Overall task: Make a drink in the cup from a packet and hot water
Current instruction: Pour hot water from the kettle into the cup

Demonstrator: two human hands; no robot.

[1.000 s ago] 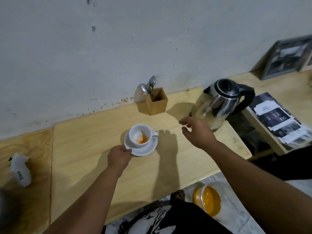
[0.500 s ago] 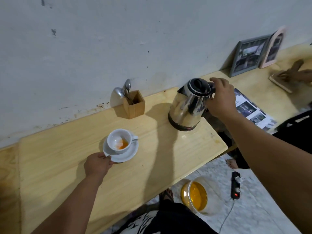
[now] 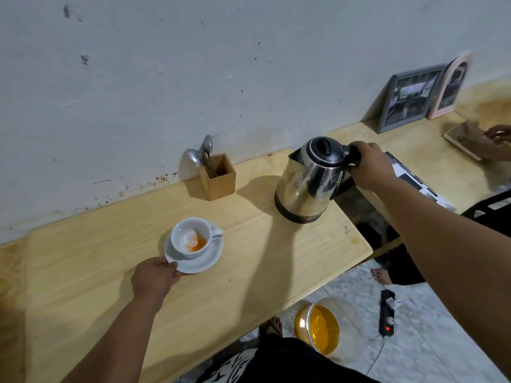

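A white cup with orange and white powder at its bottom stands on a white saucer on the wooden table. My left hand pinches the saucer's near left rim. To the right stands a steel kettle with a black lid, tilted slightly toward the cup. My right hand is closed around its black handle. No packet is in view.
A wooden holder with spoons stands by the wall behind the cup. Picture frames lean on the wall at the right; another person's hand rests there. On the floor are a bowl of yellow liquid and a power strip.
My right hand reached right from near the cup and closed on the kettle's handle. The kettle now leans a little. My left hand has stayed on the saucer.
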